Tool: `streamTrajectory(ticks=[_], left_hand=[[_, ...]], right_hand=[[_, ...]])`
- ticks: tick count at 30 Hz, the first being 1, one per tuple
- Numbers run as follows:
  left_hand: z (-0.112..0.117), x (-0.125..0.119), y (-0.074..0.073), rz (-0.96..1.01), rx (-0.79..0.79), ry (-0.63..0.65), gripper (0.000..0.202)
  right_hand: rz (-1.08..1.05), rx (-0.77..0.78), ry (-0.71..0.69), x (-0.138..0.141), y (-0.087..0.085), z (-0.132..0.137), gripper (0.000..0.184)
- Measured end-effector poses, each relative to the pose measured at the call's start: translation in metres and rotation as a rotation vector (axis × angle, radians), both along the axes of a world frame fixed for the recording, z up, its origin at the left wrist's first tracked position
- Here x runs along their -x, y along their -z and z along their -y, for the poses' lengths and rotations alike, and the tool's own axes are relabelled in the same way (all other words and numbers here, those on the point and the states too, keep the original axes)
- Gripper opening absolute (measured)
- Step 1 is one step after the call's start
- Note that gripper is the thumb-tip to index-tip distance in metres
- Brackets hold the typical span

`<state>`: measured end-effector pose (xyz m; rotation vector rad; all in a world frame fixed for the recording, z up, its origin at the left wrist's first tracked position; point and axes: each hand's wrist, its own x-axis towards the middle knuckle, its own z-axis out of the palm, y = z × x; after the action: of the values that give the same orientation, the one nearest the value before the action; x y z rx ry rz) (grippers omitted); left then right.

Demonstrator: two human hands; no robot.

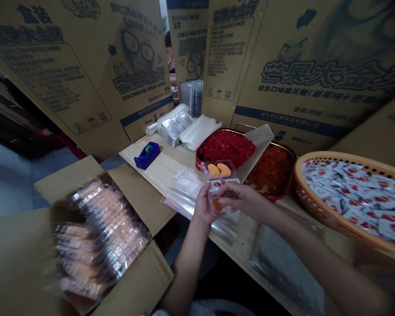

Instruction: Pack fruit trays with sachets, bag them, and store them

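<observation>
My left hand (204, 208) grips a clear plastic tray (232, 163) from its left side, above the table's front edge. Two orange pieces of candy (219, 170) lie in the tray's far compartment, and a small printed sachet (216, 184) is in the middle one. My right hand (235, 196) is closed over the near end of the tray, its fingertips pressed together. An orange-red piece (217, 205) shows just by those fingertips; whether they pinch it or only touch it is hidden.
Behind the tray stand a red tub of red pieces (228, 147) and another of orange pieces (271, 169). An orange basket (299, 184) of sachets is at right. A blue tape dispenser (147, 155), stacked clear trays (176, 127) and an open carton (158, 263) of packed trays are leftward.
</observation>
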<state>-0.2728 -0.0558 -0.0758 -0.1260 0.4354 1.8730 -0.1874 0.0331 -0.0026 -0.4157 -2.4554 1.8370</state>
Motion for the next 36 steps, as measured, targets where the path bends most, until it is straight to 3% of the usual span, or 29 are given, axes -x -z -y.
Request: streamTrajectory(ticks=[3,6,8,13,19,24,26,29,32,34,36], left_hand=[[0.0,0.0,0.0,-0.022,0.013,-0.026,0.034],[0.001,0.0,0.0,-0.053,0.032,-0.045,0.034],[0.001,0.0,0.001,-0.046,0.042,-0.064,0.032],[0.001,0.0,0.004,-0.054,0.027,-0.053,0.032],[0.002,0.0,0.001,-0.065,0.048,-0.056,0.03],[0.002,0.0,-0.002,-0.086,0.077,-0.063,0.029],[0.002,0.0,-0.003,-0.08,0.068,-0.059,0.028],[0.003,0.001,-0.002,-0.065,0.069,-0.057,0.028],[0.003,0.001,-0.002,-0.053,0.068,-0.053,0.028],[0.003,0.002,-0.003,-0.041,0.064,-0.056,0.028],[0.003,0.002,-0.004,-0.031,0.067,-0.067,0.027]], right_hand=[[0.008,-0.122,0.047,-0.005,-0.002,-0.012,0.017],[0.007,-0.389,0.101,-0.017,-0.003,-0.035,0.012],[0.059,-0.543,0.065,-0.024,-0.001,-0.045,0.008],[0.204,-0.69,0.024,-0.033,0.009,-0.042,0.005],[0.109,-0.532,0.115,-0.034,0.009,-0.038,0.008],[0.069,-0.346,0.287,-0.037,0.015,-0.056,0.017],[0.012,-0.348,0.374,-0.039,0.021,-0.068,0.016],[-0.005,-0.573,0.457,-0.044,0.029,-0.086,0.009],[-0.002,-0.897,0.463,-0.046,0.03,-0.092,0.016],[-0.027,-1.014,0.398,-0.045,0.025,-0.085,0.015],[-0.017,-0.989,0.233,-0.043,0.019,-0.071,0.012]])
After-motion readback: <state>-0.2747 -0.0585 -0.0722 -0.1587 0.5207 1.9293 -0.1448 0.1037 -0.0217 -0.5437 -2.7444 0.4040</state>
